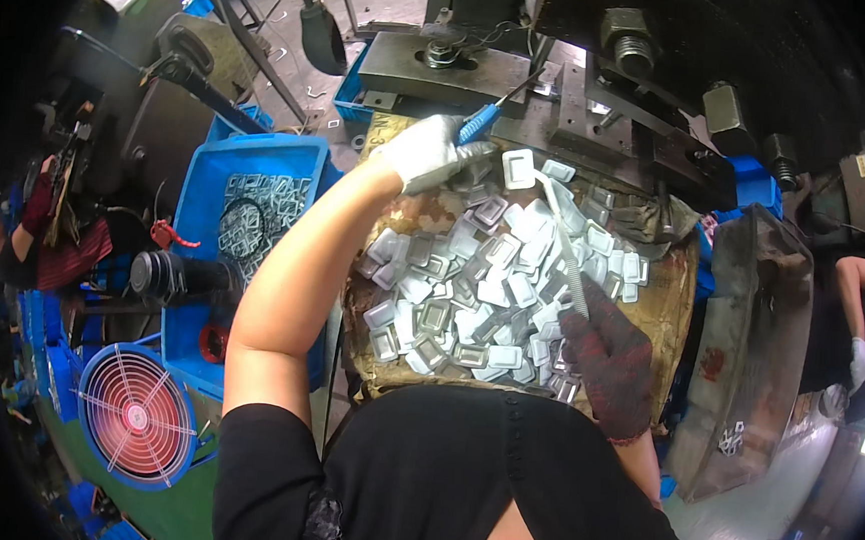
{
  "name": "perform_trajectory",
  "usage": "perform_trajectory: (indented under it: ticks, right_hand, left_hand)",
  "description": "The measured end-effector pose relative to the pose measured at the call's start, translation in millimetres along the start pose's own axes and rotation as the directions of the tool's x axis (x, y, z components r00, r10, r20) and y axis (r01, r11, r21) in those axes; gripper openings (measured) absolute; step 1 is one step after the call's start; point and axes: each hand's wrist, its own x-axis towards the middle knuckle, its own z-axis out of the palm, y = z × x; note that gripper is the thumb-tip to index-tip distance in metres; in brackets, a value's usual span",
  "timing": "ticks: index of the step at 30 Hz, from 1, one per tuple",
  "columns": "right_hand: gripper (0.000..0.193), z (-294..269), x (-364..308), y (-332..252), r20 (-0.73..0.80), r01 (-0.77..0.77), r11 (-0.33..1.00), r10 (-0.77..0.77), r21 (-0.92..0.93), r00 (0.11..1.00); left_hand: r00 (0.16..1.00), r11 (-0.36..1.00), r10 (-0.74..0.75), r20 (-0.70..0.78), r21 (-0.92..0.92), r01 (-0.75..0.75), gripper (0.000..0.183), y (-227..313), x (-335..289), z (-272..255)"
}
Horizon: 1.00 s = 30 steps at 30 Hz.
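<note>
In front of the dark steel press (566, 89), a brown cardboard-lined tray (666, 296) is heaped with small rectangular silver stamped frames (482, 274). Feeding is best done one frame at a time, fingers kept clear of the die. The left hand (426, 151), white-gloved, arm outstretched, is closed around a blue-handled pick (480, 123). The right hand (607, 357), dark-gloved, pinches a thin pale strip (567, 244).

Factory workshop — heavy steel press (565, 99), blue parts bins (198, 183).
</note>
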Motion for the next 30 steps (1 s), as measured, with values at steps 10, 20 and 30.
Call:
perform_trajectory:
  ticks: [10, 20, 30]
  right_hand:
    - [0.044, -26, 36, -9, -0.356, 0.042, 0.999, -0.041, -0.006, 0.934]
    - [0.041, -1, 82, -12, -0.321, 0.204, 0.972, -0.157, 0.119, 0.934]
    - [0.041, -16, 82, 9, -0.441, 0.211, 0.901, -0.377, -0.379, 0.815]
  left_hand:
    - [0.994, 0.549, -0.081, 0.068, 0.836, -0.012, 0.030, 94, 79, 0]
    - [0.928, 0.873, 0.231, -0.293, 0.483, -0.064, 0.031, 1, 19, 8]
    - [0.928, 0.961, 0.109, -0.357, 0.276, -0.007, 0.028, -50, -8, 24]
